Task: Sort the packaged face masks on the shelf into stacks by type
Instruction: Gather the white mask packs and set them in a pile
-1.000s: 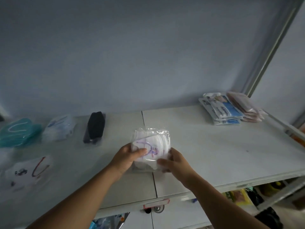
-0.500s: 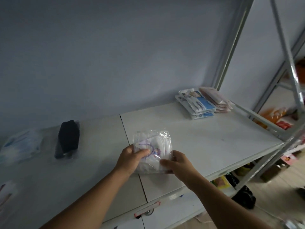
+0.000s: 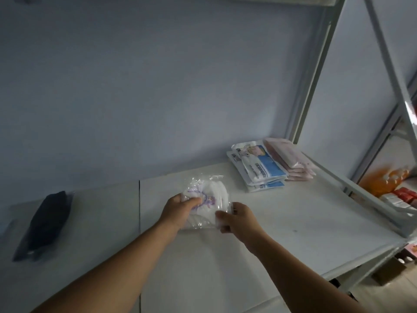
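Observation:
A clear packet of white masks with a purple cartoon print [image 3: 212,195] is held just above the white shelf [image 3: 293,218]. My left hand [image 3: 178,208] grips its left side with the thumb on top. My right hand [image 3: 239,215] pinches its lower right corner. At the back right lies a stack of blue-and-white mask packets [image 3: 259,168], and a stack of pink packets [image 3: 291,159] sits beside it. A black mask in a clear bag [image 3: 47,220] lies at the left.
Grey metal uprights [image 3: 316,71] frame the shelf's right end. A neighbouring rack at the right holds orange and red goods [image 3: 388,184]. A blue-grey wall stands behind the shelf.
The view has swung to the right, so the teal and white packets at the far left are out of sight. Both hands have carried the printed packet a little towards the right stacks.

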A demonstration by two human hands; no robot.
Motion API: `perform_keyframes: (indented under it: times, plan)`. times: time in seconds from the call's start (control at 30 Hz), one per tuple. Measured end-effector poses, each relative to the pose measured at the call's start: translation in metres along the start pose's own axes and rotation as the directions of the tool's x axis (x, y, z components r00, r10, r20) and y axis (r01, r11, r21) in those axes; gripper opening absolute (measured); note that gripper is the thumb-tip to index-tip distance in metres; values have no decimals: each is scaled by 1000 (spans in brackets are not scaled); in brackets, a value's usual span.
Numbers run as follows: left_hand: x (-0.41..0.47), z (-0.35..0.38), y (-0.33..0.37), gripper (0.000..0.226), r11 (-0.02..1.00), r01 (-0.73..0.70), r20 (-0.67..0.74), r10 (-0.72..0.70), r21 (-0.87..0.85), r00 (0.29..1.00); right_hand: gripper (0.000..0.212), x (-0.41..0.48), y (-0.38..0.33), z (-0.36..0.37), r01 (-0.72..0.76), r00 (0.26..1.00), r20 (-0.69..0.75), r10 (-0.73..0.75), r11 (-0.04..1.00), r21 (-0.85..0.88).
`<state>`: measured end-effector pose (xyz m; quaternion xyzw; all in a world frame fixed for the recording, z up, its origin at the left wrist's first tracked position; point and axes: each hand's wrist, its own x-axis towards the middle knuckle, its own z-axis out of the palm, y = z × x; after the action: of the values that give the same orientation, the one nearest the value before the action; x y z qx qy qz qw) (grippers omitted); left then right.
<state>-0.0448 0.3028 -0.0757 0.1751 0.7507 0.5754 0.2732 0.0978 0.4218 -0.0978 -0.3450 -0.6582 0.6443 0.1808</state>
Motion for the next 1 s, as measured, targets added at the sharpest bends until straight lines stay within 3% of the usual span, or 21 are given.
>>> perform_keyframes:
  times: [0.13, 0.27, 0.4, 0.5, 0.6, 0.7, 0.77, 0.9, 1.0]
  plan:
    - [36, 33, 16, 33, 998, 66, -82, -67, -22, 994, 50, 40, -12, -18, -24, 994, -102, 26, 999, 28]
    - [65, 55, 24, 15, 995, 102, -132, -100, 7, 986, 21, 72, -19, -28, -19, 997, -81, 12, 997, -81]
    - [92, 65, 25, 38, 983, 157, -225, -132, 97, 966, 4, 91, -22, -35, 22, 998, -51, -39, 953, -301]
    - [109, 70, 16, 45, 965, 196, -309, -136, 172, 941, 30, 96, -22, -38, 49, 999, 42, -34, 889, -455]
    - [116, 76, 6, 50, 943, 199, -320, -108, 267, 941, 53, 98, -22, -42, 78, 991, 132, 16, 737, -671]
    - [110, 78, 6, 69, 899, 238, -352, -102, 367, 930, 58, 93, -26, -43, 99, 989, 144, 14, 656, -748]
    - [105, 70, 10, 77, 872, 248, -368, -85, 422, 926, 54, 85, -29, -40, 143, 989, 123, -76, 639, -756]
    - [91, 35, 13, 52, 863, 161, -312, -4, 480, 950, 36, 70, -42, -17, 267, 956, 104, -275, 667, -696]
    - [63, 2, 14, 22, 867, 103, -278, 42, 488, 960, 31, 62, -49, 19, 332, 942, 178, -284, 714, -617]
